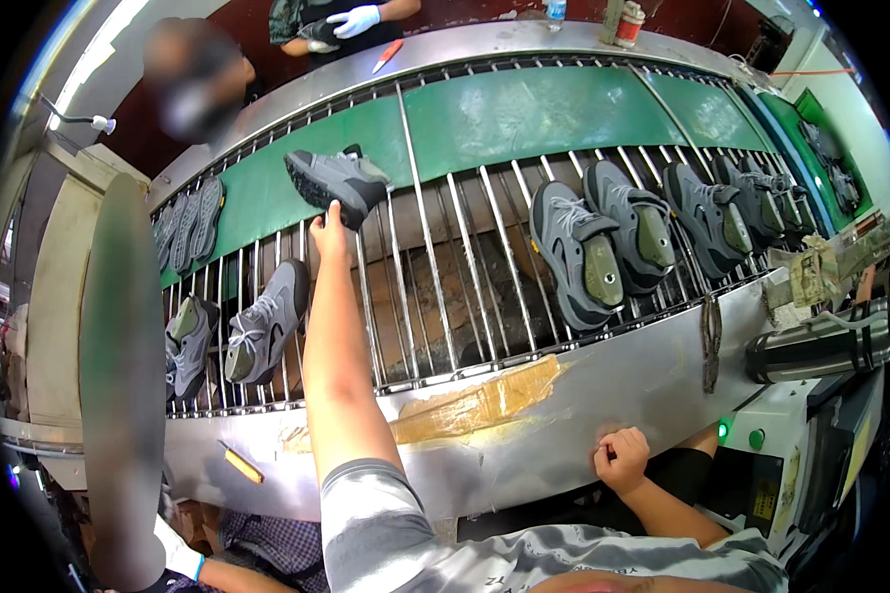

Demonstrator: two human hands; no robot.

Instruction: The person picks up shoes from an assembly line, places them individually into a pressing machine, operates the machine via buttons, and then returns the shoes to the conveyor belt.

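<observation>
My left arm stretches out over the roller conveyor, and my left hand (332, 233) is closed on a grey shoe (338, 183) with a black sole. This shoe is tilted, its sole toward me, above the edge of the green belt (252, 203). Below my left forearm's far end, a laced grey shoe (269, 324) lies on the rollers, with another shoe (192, 346) left of it. My right hand (623, 459) is a loose fist by the near metal edge, and nothing shows in it.
Several grey shoes (576, 252) stand on the rollers at right. Dark soles (206, 215) lie far left. A yellow-handled tool (241, 463) rests on the metal ledge (524, 450). A gloved co-worker's hand (354, 21) is across the conveyor, another glove (176, 550) lower left.
</observation>
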